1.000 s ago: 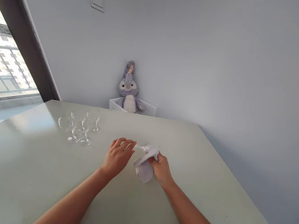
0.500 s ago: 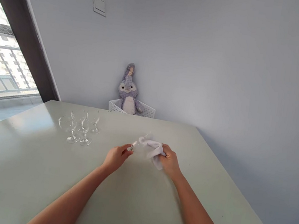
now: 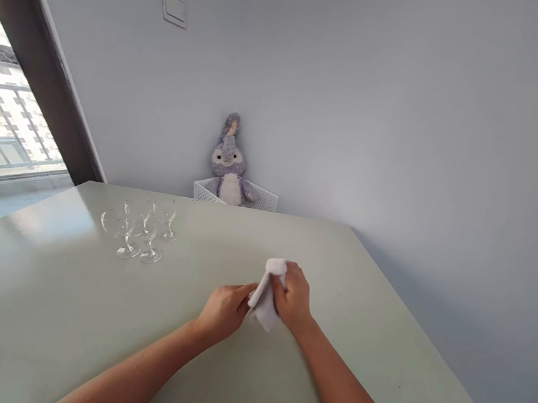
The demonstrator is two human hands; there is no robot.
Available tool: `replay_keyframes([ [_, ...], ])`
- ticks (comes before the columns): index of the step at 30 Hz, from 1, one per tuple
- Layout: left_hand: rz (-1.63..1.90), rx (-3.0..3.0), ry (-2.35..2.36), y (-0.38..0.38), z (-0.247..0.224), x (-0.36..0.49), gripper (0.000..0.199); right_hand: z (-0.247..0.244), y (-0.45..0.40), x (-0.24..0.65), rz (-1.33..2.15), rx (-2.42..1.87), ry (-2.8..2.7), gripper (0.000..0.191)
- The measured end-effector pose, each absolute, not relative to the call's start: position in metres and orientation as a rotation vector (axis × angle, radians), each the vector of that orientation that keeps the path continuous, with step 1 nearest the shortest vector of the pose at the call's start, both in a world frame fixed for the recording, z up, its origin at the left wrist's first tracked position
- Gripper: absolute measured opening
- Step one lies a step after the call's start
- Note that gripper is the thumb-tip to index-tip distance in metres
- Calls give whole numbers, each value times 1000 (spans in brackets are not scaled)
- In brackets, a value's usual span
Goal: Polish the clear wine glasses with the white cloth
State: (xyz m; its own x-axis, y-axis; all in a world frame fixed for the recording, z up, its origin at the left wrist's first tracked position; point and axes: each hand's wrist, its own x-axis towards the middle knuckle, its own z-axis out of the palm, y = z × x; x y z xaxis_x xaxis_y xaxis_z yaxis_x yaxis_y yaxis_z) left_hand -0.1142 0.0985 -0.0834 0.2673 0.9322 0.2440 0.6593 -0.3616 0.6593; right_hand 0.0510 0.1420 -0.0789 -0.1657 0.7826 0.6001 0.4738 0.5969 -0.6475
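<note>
My right hand (image 3: pixel 293 297) is closed on a white cloth (image 3: pixel 266 309), whose upper part is bunched and whose lower part hangs down. Against the cloth's left side is my left hand (image 3: pixel 225 311), its fingers pinched together. A glass was between the hands a moment before; now the cloth and fingers hide almost all of it. Several clear stemmed glasses stand upright in a group on the table's left part, among them a front one (image 3: pixel 150 255) and one at the back right (image 3: pixel 169 234).
The pale table (image 3: pixel 201 387) reaches back to a grey wall. Behind its far edge a purple plush toy (image 3: pixel 231 186) sits in a white perforated basket (image 3: pixel 266 201). A window with a railing is at the left.
My left hand has moved right and nearer to me, up against the cloth. The cloth now covers the glass that showed between the hands, and my right hand has turned more upright.
</note>
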Motion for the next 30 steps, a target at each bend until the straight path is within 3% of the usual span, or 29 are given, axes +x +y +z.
replay_keyframes([
  [6, 1092, 1544, 1339, 102, -89, -106, 31, -96, 152, 47, 1098, -981, -1053, 38],
  [10, 1313, 1481, 1276, 104, -90, -105, 19, -97, 135, 21, 1366, -861, -1201, 39],
  [16, 1357, 1719, 1446, 102, -90, -108, 9, -94, 117, -7, 1442, -762, -1334, 35],
  [20, 1325, 1819, 1388, 108, -84, -122, 15, -101, 128, -1, 1323, -930, -1332, 33],
  [24, 1382, 1407, 1118, 117, -76, -137, 36, -105, 136, 12, 1041, -1078, -1660, 25],
  [27, 1312, 1241, 966, 116, -74, -138, 58, -103, 135, 19, 695, -1193, -2073, 18],
  [30, 1333, 1160, 976, 110, -71, -130, 55, -98, 136, 22, 255, -1228, -2312, 16],
])
